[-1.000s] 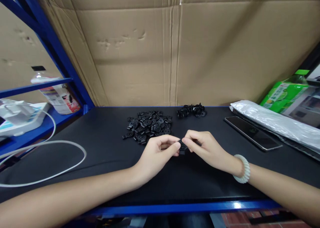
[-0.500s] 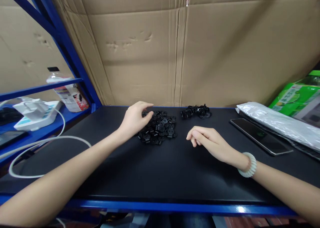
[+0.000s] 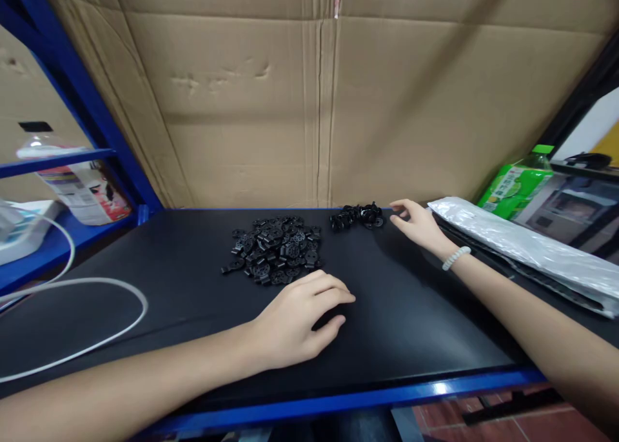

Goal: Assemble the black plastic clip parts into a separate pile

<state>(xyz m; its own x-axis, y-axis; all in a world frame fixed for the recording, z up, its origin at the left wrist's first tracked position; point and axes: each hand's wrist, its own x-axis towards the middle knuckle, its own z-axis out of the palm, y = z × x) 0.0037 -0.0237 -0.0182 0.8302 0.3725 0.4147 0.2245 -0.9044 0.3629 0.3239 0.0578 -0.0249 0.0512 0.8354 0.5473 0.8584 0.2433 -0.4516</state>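
A large heap of small black plastic parts (image 3: 273, 248) lies on the black table mat (image 3: 387, 313). A smaller cluster of black parts (image 3: 356, 217) sits behind it to the right. My left hand (image 3: 302, 316) rests palm down just in front of the large heap, fingers curled together over the mat; whatever is under them is hidden. My right hand (image 3: 418, 226), with a white bead bracelet (image 3: 454, 257) on the wrist, reaches to the right side of the small cluster with its fingers stretched out and nothing in them.
A silvery plastic bag (image 3: 517, 243) lies along the right side, with a green-labelled bottle (image 3: 515, 185) behind it. A white cable (image 3: 97, 313) loops over the mat's left part. A bottle (image 3: 82, 184) lies on the blue shelf at left. Cardboard (image 3: 314, 106) walls off the back.
My left hand has drawn back from the large heap to the mat in front of it. My right hand has moved from the table's middle out to the small cluster and opened.
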